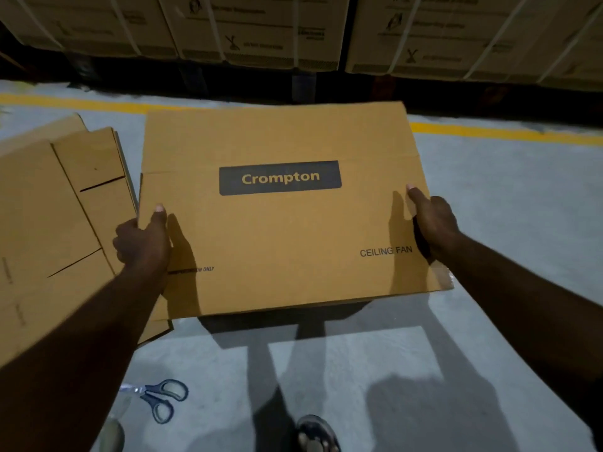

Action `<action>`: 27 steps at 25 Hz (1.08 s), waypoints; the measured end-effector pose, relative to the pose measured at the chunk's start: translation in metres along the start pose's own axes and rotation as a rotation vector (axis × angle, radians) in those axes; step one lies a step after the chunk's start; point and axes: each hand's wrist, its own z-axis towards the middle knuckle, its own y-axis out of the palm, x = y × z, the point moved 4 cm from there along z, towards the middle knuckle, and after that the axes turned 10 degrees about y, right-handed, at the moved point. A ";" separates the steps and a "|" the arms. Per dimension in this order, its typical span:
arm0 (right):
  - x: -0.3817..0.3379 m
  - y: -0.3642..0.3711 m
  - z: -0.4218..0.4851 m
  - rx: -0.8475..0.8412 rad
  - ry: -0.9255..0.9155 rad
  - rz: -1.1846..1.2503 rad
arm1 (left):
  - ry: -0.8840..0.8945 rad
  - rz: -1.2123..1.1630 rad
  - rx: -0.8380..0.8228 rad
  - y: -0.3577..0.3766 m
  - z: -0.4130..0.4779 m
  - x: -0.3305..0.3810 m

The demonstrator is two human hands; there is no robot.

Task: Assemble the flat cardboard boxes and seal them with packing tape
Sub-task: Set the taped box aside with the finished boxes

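Note:
A flat brown cardboard box (pixel 280 230) printed "Crompton" and "CEILING FAN" is held above the grey floor in front of me. My left hand (pixel 143 239) grips its left edge, thumb on top and fingers curled underneath. My right hand (pixel 430 220) grips its right edge the same way. A strip of clear tape shows at the box's near right corner (pixel 443 275). No tape roll is in view.
A stack of flat cardboard boxes (pixel 49 223) lies on the floor at the left. Scissors (pixel 161 398) with grey-blue handles lie near my feet at lower left. My shoe (pixel 316 432) shows at the bottom. Strapped cartons (pixel 261 31) line the back behind a yellow floor line (pixel 489 132).

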 end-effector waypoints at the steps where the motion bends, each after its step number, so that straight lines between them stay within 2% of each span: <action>1: -0.001 -0.004 -0.005 -0.047 -0.032 0.123 | 0.074 -0.103 0.032 -0.007 -0.004 0.007; 4: -0.003 -0.019 -0.044 -0.203 -0.067 0.492 | 0.101 -0.310 0.063 -0.035 -0.019 0.016; 6: 0.023 -0.033 -0.054 -0.159 0.040 0.596 | 0.065 -0.304 0.008 -0.052 -0.029 0.004; 8: 0.060 -0.037 -0.057 -0.230 0.201 0.534 | -0.026 -0.388 -0.119 -0.063 -0.046 -0.016; 11: 0.100 -0.039 -0.077 -0.463 0.351 0.390 | -0.236 -0.348 -0.236 -0.079 -0.069 -0.055; 13: 0.107 -0.043 -0.091 -0.537 0.300 0.351 | -0.320 -0.343 -0.210 -0.095 -0.077 -0.074; 15: 0.095 -0.045 -0.106 -0.663 0.147 0.314 | -0.343 -0.396 -0.167 -0.113 -0.082 -0.078; 17: 0.079 -0.044 -0.107 -0.548 0.081 0.280 | -0.369 -0.521 -0.209 -0.130 -0.081 -0.067; 19: 0.057 -0.046 -0.110 -0.326 -0.037 0.150 | -0.314 -0.506 -0.402 -0.144 -0.073 -0.049; 21: 0.039 -0.041 -0.119 -0.285 -0.177 0.042 | -0.209 -0.335 -0.638 -0.152 -0.061 -0.029; 22: 0.037 -0.035 -0.122 -0.356 -0.215 -0.046 | -0.159 -0.243 -0.723 -0.153 -0.056 -0.020; 24: 0.041 -0.025 -0.125 -0.561 -0.151 -0.232 | -0.077 -0.062 -0.797 -0.151 -0.051 -0.005; 27: 0.044 -0.013 -0.123 -0.775 0.037 -0.372 | 0.185 0.239 -0.727 -0.135 -0.050 0.013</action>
